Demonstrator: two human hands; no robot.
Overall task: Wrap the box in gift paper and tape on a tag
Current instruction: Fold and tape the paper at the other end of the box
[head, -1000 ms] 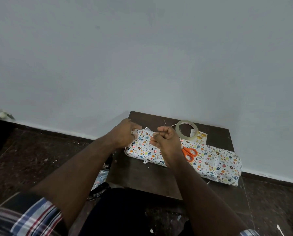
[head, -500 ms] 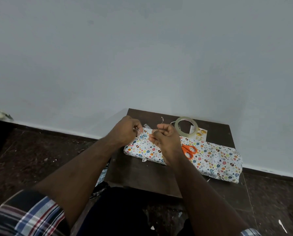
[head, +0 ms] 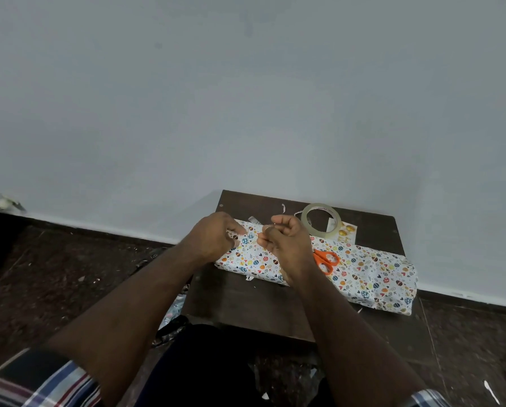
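Head view looks down on the wrapped box (head: 360, 274), a long flat parcel in patterned gift paper lying slantwise across the back half of the small dark table (head: 245, 306), its left end near the table's left edge and its right end reaching past the right edge. With the paper already closed around it, the work appears to be sealing the left end or readying tape for the tag.

Above that left end the left hand (head: 213, 239) has its fingers curled, thumb and forefinger pressed together on something small at the paper's edge; the right hand (head: 287, 239) is likewise curled, fingertips pinching toward the left hand. It is probably a short strip of clear tape stretched between them, though it is too thin to make out.

Orange scissors (head: 326, 261) rest on top of the box just beside the right wrist, handy for the next cut. A tape roll (head: 320, 220) sits at the table's back edge, with the tag (head: 345, 232), a pale card with gold marks, touching it on the right, close to the wall.

Free tabletop lies along the front edge, toward the person; the back is tight against the wall, and the overhanging right end could tip if pressed.
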